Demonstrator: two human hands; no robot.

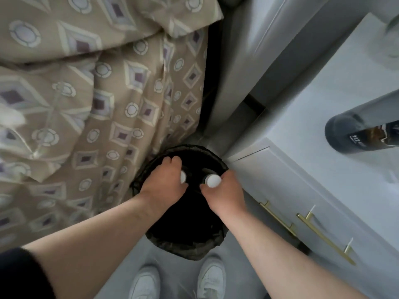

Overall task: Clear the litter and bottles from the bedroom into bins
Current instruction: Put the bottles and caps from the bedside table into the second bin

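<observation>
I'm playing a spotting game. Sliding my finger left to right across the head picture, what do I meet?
Patterned bed cover, left hand holding a white-capped bottle, right hand holding a second white-capped bottle, dark bottle on the white cabinet. The black bin lies under both hands, so I skip it.

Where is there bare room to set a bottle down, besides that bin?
The white cabinet top is mostly bare around the dark bottle. The patterned duvet lies open too. Crowded: the bin mouth, where the left hand grips the left bottle and the right hand the right bottle, both white-capped.
</observation>
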